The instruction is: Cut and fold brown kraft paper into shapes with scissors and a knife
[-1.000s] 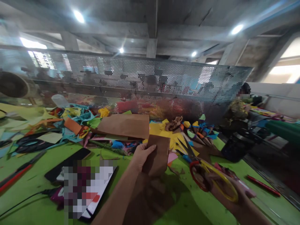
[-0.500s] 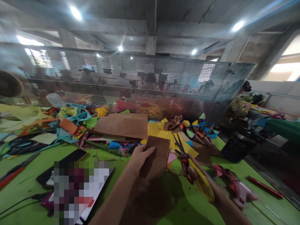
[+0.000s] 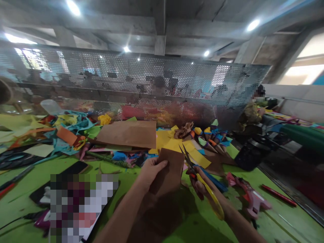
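Observation:
My left hand (image 3: 150,171) is closed on a brown paper piece (image 3: 169,170), thumb on its near face, holding it upright above the green table (image 3: 30,202). My right hand (image 3: 202,184) grips scissors (image 3: 202,184) with red and yellow handles. Their blades are slightly apart and point up, right beside the paper's right edge.
A larger brown sheet (image 3: 129,134), yellow paper (image 3: 174,143) and several coloured scraps litter the table's far side. A pink glue gun (image 3: 249,197) and a red pen (image 3: 277,199) lie at the right. A perforated metal screen (image 3: 141,91) stands behind. A seated person (image 3: 250,113) is at far right.
My right hand lifted the scissors from low on the right and brought them left, up to the brown paper's right edge. The left hand kept the paper nearly still.

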`<state>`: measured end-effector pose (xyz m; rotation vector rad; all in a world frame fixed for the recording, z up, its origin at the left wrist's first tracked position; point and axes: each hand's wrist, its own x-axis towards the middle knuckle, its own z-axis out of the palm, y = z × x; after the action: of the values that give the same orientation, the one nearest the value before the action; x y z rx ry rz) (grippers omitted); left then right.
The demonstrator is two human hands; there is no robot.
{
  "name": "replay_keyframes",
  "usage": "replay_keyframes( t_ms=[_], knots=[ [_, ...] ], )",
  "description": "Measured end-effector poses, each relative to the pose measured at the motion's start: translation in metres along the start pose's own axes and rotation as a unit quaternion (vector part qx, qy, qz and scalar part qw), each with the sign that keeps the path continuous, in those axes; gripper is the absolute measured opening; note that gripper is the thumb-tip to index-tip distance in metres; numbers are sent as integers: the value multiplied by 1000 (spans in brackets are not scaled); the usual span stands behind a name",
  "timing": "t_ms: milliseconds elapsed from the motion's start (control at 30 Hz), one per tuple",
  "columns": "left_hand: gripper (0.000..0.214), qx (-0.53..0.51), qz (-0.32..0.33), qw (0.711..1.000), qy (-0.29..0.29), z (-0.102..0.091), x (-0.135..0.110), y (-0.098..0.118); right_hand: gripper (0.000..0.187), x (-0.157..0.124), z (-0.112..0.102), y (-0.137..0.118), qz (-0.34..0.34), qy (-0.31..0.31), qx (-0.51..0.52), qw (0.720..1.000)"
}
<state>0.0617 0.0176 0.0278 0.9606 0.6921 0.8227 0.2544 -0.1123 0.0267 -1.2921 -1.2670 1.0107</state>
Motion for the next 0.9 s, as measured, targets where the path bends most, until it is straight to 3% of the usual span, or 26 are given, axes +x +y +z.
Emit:
replay_keyframes(
  t_ms=[300, 900],
  knots=[
    [46, 1, -9, 1000, -6, 3, -1, -1, 72, 1, 0, 12, 27, 25, 27, 999],
    [42, 2, -4, 1000, -12, 1, -2, -1, 70, 2, 2, 4, 33, 16, 33, 999]
  ],
)
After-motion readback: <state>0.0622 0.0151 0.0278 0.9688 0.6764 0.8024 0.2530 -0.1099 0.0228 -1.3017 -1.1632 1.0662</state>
